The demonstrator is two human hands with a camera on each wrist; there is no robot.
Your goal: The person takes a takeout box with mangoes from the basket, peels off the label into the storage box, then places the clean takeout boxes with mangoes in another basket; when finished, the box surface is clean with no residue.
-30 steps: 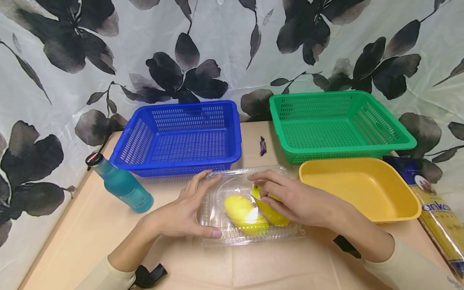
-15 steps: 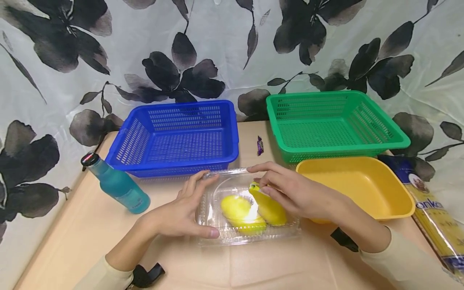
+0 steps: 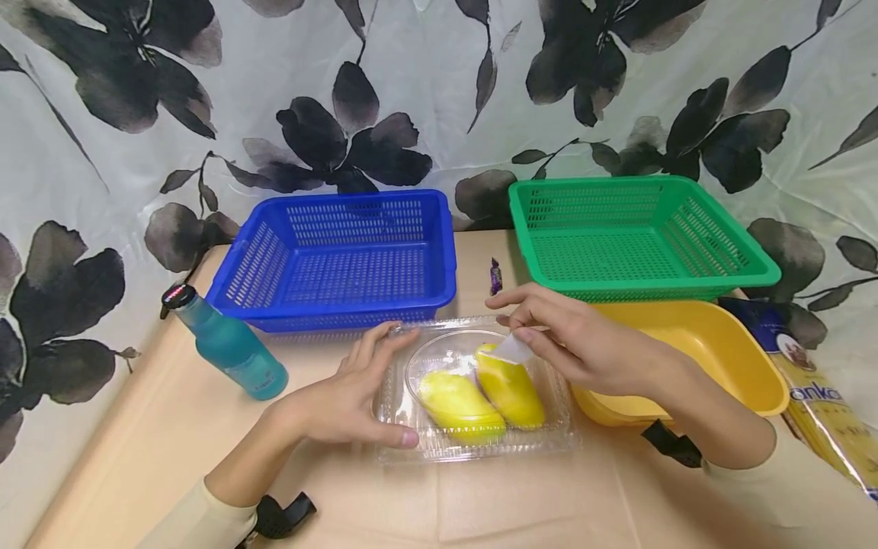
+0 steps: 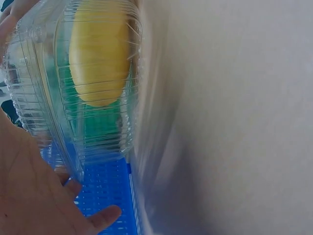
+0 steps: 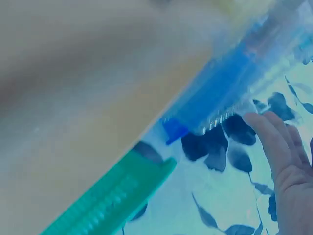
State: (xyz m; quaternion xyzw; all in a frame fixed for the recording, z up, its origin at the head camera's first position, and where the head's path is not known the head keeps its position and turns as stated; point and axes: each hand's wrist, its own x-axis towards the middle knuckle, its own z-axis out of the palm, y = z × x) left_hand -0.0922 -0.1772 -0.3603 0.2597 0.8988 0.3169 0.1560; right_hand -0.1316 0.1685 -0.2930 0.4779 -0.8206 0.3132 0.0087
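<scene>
Your left hand [image 3: 339, 404], fingers spread and extended, touches the left side of a clear container [image 3: 473, 451]; your right hand [image 3: 583, 347] pinches a white slip [image 3: 513, 351] over it; two yellow fruits [image 3: 463, 408] lie inside, between your hands; a blue basket [image 3: 357, 271] sits beyond your left hand.

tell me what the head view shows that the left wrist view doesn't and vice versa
Head view only: the blue-green bottle, wrapped candy and yellow packet.

Left wrist view only: a side-on look through the clear container, green behind one yellow fruit.

Both: the clear container, left hand, blue basket and yellow fruit.
</scene>
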